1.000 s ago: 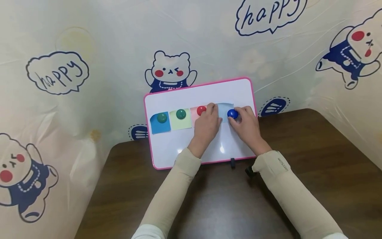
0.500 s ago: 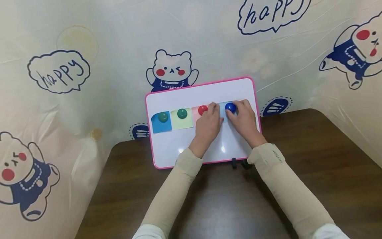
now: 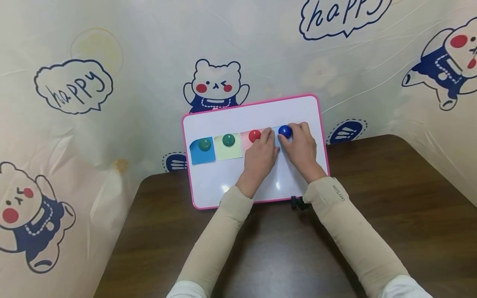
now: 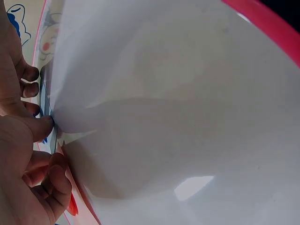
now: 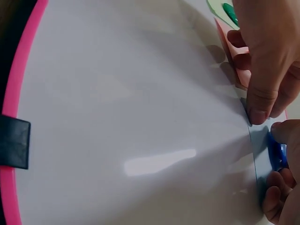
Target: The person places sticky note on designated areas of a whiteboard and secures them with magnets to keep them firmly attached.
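A pink-framed whiteboard (image 3: 220,182) leans at the back of the table. My left hand (image 3: 260,155) holds the left edge of a light blue sticky note (image 5: 260,145) against it with thumb and forefinger. On that note, my right hand (image 3: 302,145) grips a round blue magnet (image 3: 285,131) between thumb and fingers. Beside the left fingers sits a red magnet (image 3: 254,135) on a pink sticky note (image 3: 245,144). Farther left, one green magnet (image 3: 228,140) lies on a pale green note (image 3: 234,153), another green magnet (image 3: 204,144) on a darker blue note (image 3: 203,158).
A dark wooden table (image 3: 268,256) extends in front of the board. One black clip (image 5: 15,142) sits on the board's lower frame. Behind stands a pale curtain (image 3: 149,82) printed with cartoon bears and "happy" bubbles.
My right hand has moved left and up with the blue magnet, from the note's right edge to its upper middle. The left hand stays at the note's left edge.
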Tool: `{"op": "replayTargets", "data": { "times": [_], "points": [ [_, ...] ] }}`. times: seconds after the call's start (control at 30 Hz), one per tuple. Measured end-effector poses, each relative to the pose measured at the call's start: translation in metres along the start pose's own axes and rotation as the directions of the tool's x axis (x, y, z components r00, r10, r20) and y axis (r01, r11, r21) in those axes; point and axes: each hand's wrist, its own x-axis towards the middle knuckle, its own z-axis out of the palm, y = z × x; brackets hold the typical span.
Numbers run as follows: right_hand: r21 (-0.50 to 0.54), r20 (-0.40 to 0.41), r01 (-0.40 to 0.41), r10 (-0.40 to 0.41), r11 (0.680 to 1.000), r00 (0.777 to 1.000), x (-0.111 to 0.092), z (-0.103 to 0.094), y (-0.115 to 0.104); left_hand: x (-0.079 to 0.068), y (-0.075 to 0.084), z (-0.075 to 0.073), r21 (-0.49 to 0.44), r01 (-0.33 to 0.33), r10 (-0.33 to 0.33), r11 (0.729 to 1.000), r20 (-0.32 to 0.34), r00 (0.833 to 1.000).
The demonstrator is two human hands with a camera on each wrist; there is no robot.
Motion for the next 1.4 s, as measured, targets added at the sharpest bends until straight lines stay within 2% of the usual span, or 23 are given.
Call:
{"op": "replayTargets", "data": {
  "times": [0.4,1.03,1.27,1.4],
  "points": [
    [-0.063,-0.012,0.039,-0.04,0.997,0.999,-0.001,0.003,-0.001,-0.001,0.001,0.0,0.006,0.005,-0.005,1.0,0.007,1.0],
    [-0.076,-0.037,0.092,-0.095,0.993,0.995,-0.002,0.005,0.007,0.001,0.004,0.008,0.027,-0.003,0.003,1.0,-0.001,1.0],
    [-0.074,0.005,0.108,-0.108,0.991,0.994,-0.003,0.006,0.006,-0.004,0.0,0.007,0.015,-0.001,0.001,1.0,0.0,1.0],
    [-0.078,0.068,0.116,-0.111,0.99,0.992,-0.009,-0.001,0.004,-0.014,-0.005,0.001,-0.06,-0.021,0.018,0.998,-0.061,0.998]
  ]
}}
